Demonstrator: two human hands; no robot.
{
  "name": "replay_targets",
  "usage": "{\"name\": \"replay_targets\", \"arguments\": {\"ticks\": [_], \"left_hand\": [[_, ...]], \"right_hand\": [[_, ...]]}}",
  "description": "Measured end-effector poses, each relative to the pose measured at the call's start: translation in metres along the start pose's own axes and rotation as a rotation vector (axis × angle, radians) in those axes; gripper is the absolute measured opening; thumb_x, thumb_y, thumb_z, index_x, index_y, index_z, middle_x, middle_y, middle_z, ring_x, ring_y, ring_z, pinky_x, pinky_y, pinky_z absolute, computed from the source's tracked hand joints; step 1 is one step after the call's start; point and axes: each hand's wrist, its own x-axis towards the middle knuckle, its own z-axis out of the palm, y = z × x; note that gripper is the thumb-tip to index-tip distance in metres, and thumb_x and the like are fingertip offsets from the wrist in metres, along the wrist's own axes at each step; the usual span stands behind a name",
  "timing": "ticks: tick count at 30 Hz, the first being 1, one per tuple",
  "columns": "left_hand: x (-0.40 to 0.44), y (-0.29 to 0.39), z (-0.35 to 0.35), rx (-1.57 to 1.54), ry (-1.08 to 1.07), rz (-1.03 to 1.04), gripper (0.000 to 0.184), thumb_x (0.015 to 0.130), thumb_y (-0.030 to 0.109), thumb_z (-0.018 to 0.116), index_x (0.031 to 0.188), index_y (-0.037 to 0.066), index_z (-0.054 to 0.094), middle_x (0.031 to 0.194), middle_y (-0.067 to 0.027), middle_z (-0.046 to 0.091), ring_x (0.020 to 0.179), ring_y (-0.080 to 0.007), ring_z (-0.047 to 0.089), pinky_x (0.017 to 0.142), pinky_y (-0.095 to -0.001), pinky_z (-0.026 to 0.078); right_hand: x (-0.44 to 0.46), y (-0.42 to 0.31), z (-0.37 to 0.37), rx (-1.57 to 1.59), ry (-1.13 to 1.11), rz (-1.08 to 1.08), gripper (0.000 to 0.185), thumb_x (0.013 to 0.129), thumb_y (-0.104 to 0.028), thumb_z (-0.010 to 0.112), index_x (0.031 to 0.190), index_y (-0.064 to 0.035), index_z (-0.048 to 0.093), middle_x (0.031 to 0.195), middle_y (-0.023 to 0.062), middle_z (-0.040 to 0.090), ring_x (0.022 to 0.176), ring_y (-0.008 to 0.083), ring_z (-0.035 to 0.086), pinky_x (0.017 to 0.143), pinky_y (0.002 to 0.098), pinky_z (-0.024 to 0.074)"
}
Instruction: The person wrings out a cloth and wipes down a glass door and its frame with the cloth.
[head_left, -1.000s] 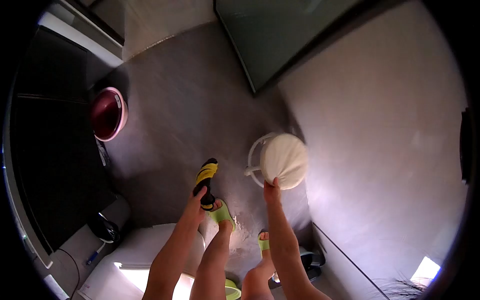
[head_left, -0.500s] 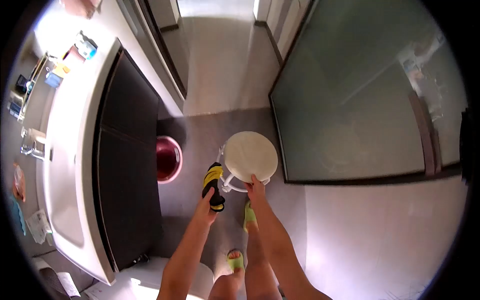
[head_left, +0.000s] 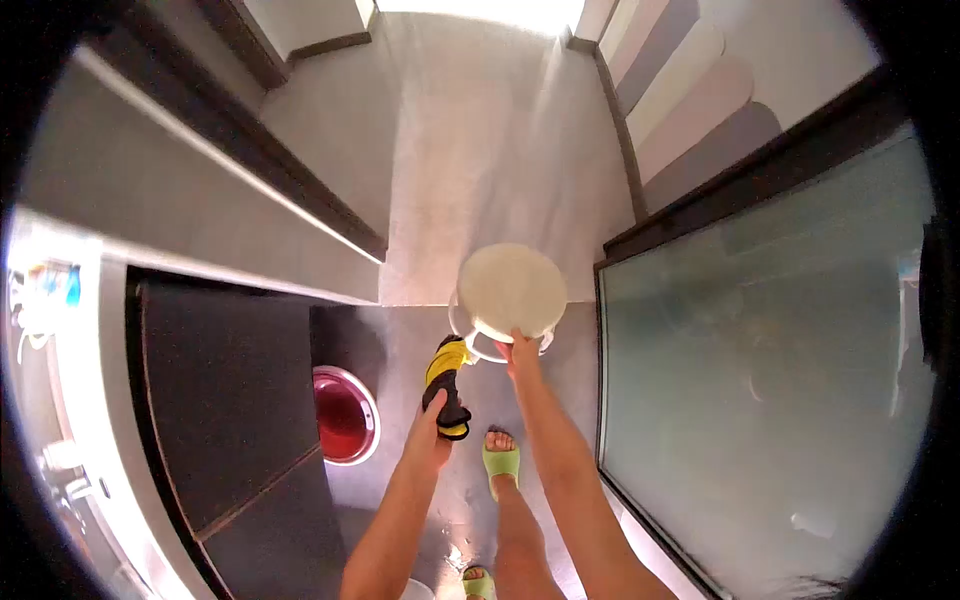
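Note:
My right hand [head_left: 524,354] grips the near edge of a stool [head_left: 512,292] with a round cream seat and white tubular legs. The stool seems to be held above the floor, its seat facing up. In my left hand [head_left: 432,440] is a yellow-and-black striped object [head_left: 447,385], longish and soft-looking; its exact kind cannot be made out. Its far tip lies close to the stool's white frame, and I cannot tell whether they touch. The stool's lower parts are mostly hidden under the seat.
A red basin [head_left: 346,416] stands on the floor beside the dark cabinet [head_left: 225,400]. To the right is a frosted glass panel [head_left: 750,400]. Ahead, a doorway opens onto a pale floor [head_left: 480,150]. Wet patches show near my green slippers [head_left: 501,462].
I have moved forward toward the doorway, carrying the stool and the striped object. The basin now appears lower in view, and more of the floor beyond the doorway shows.

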Motion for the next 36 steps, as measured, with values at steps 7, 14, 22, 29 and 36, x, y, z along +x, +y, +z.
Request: {"name": "replay_targets", "arguments": {"ticks": [7,14,22,29,36], "left_hand": [[0.047,0.031,0.054,0.136,-0.075,0.054,0.043,0.094,0.026,0.068,0.128,0.006,0.051,0.101,-0.0062,0.063,0.09,-0.0211,0.064,0.083,-0.034,0.054],[0.021,0.076,0.121,0.164,-0.131,-0.028,0.043,0.094,0.026,0.067,0.127,0.005,0.052,0.106,-0.0075,0.065,0.097,-0.0219,0.065,0.086,-0.0367,0.053],[-0.117,0.151,0.274,0.851,-0.607,-0.049,0.061,0.087,0.015,0.073,0.14,0.002,0.045,0.125,-0.006,0.061,0.117,-0.0159,0.057,0.101,-0.0315,0.044],[-0.236,0.199,0.433,1.344,-0.919,0.695,0.069,0.085,0.013,0.076,0.145,0.007,0.042,0.132,-0.0119,0.056,0.125,-0.022,0.053,0.105,-0.0332,0.042],[-0.331,0.165,0.567,1.208,-1.416,0.509,0.043,0.093,0.016,0.069,0.13,0.0,0.055,0.109,-0.0069,0.066,0.104,-0.0141,0.062,0.091,-0.0307,0.048]], "right_hand": [[0.138,-0.032,0.08,-0.349,-0.08,0.077,0.05,0.1,-0.029,0.055,0.135,0.004,0.043,0.099,0.0201,0.065,0.083,0.0306,0.07,0.069,0.0412,0.0625],[-0.016,-0.119,0.102,-0.431,-0.361,0.407,0.061,0.094,-0.057,0.057,0.129,-0.0077,0.059,0.127,0.009,0.061,0.114,0.0232,0.059,0.09,0.044,0.0512],[-0.216,-0.365,0.122,-0.093,-0.441,0.063,0.071,0.092,-0.036,0.069,0.149,-0.0086,0.037,0.119,0.0086,0.065,0.107,0.0194,0.061,0.089,0.036,0.0501],[-0.41,-0.516,0.143,-0.11,-0.439,-0.521,0.053,0.083,-0.012,0.078,0.131,-0.0037,0.058,0.113,0.0042,0.067,0.102,0.0145,0.062,0.091,0.0334,0.0482],[-0.521,-0.604,0.086,-0.316,-0.129,-1.073,0.04,0.082,-0.015,0.081,0.113,-0.0027,0.06,0.103,0.002,0.067,0.088,0.011,0.063,0.08,0.0273,0.0521]]}}
